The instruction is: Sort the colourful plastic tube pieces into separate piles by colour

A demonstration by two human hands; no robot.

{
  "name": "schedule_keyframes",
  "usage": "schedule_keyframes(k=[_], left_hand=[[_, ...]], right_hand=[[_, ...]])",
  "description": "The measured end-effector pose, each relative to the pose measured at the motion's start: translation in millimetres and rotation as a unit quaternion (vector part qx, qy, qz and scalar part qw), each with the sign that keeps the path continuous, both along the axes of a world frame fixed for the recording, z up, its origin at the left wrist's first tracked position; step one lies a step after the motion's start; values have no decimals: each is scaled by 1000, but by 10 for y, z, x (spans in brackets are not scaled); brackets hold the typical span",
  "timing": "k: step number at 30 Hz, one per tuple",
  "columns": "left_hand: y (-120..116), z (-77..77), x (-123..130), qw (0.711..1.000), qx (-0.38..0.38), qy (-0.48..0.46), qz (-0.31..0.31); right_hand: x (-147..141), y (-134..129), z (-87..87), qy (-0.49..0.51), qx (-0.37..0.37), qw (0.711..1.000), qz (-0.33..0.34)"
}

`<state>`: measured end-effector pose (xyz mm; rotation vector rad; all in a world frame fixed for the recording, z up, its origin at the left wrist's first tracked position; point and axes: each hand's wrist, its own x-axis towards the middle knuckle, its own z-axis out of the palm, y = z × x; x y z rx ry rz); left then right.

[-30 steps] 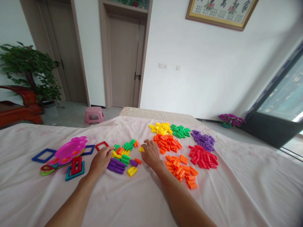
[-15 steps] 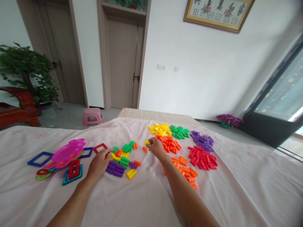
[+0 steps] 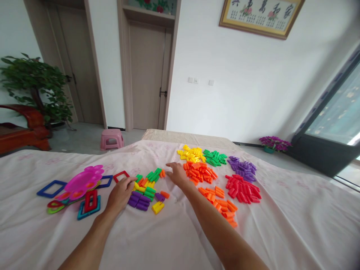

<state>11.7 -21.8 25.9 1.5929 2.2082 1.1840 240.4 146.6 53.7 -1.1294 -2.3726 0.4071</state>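
Observation:
My left hand (image 3: 120, 194) rests on the cloth at the left edge of a mixed group of plastic building pieces. Its fingers lie stretched toward the yellow pieces (image 3: 140, 188) and green pieces, holding nothing that I can see. Purple pieces (image 3: 139, 200) sit just in front of it. Fingers apart, my right hand (image 3: 177, 174) hovers low between that group and the orange pile (image 3: 199, 171). Nothing shows between its thumb and index finger; what lies under the palm is hidden. Small orange pieces (image 3: 162, 173) are near its fingertips.
Sorted piles of yellow (image 3: 191, 154), green (image 3: 214, 158), purple (image 3: 242, 168) and red pieces (image 3: 243, 189) lie to the right, with more orange pieces (image 3: 221, 204) nearer. At left are a pink flower-shaped plate (image 3: 83, 182) and several coloured frames (image 3: 52, 188).
The yellow piece is gone from my right hand, and its fingers have opened. The loose orange piece near that hand no longer shows. My left hand has stayed nearly still.

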Motion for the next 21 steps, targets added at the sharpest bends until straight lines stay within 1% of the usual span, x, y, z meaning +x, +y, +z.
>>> schedule_keyframes(k=[2, 4, 8, 11, 14, 18, 19, 21], left_hand=[[-1, 1, 2, 1000, -2, 2, 1], [0, -3, -1, 1000, -8, 1, 0], [13, -41, -33, 1000, -19, 0, -4], [23, -74, -63, 1000, -24, -1, -10], [23, -83, -77, 1000, -29, 3, -11], [18, -82, -81, 999, -28, 15, -10], [18, -84, -83, 999, -27, 17, -8], [20, -92, -87, 999, -26, 19, -5]], right_hand=[[-113, -85, -42, -36, 21, 998, 37], [-193, -137, -46, -69, 22, 996, 50], [-222, -217, -12, -118, 27, 992, 31], [-84, -282, 57, -126, 35, 991, 9], [235, -333, 185, -80, 27, 996, 10], [898, -360, 377, -4, -24, 999, 42], [1082, -364, 412, 3, -25, 999, 32], [1439, -374, 454, 0, -21, 1000, -13]])
